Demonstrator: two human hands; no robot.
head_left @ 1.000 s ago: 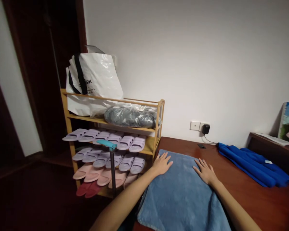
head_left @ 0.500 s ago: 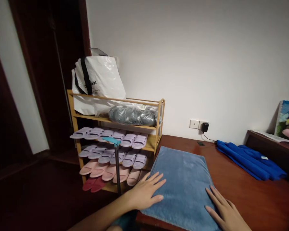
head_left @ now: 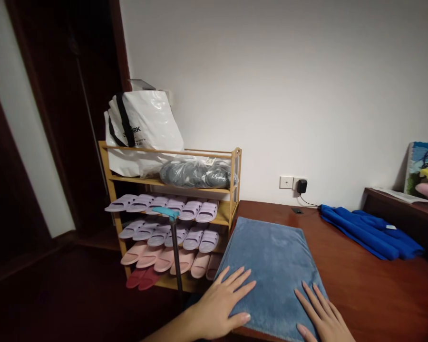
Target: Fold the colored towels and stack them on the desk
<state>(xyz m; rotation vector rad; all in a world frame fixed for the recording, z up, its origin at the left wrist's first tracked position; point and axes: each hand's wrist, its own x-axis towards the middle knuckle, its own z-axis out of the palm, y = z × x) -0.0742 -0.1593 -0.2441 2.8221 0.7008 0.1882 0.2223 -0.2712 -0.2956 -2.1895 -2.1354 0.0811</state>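
Observation:
A blue-grey plush cloth (head_left: 267, 256) lies spread on the left end of a reddish-brown wooden desk (head_left: 364, 289), its left side reaching the desk's edge. My left hand (head_left: 223, 304) rests flat on the cloth's near left part, fingers spread. On the near right part lies my right hand (head_left: 323, 308), also flat with the fingers apart. Neither hand grips anything. The near edge of the cloth shows between the hands, and the right hand is partly cut off by the bottom of the view.
Left of the desk stands a wooden shoe rack (head_left: 235, 199) with rows of slippers (head_left: 190, 237), a white bag (head_left: 146, 123) and a plastic-wrapped grey bundle (head_left: 196, 173). A blue-topped pole (head_left: 176, 256) stands before it. Bright blue fabric (head_left: 371, 232) and a plugged-in black adapter (head_left: 301, 186) are at right.
My left hand has shifted right and slightly nearer on the cloth. My right hand has moved a little left, further onto the cloth. The camera view has shifted slightly.

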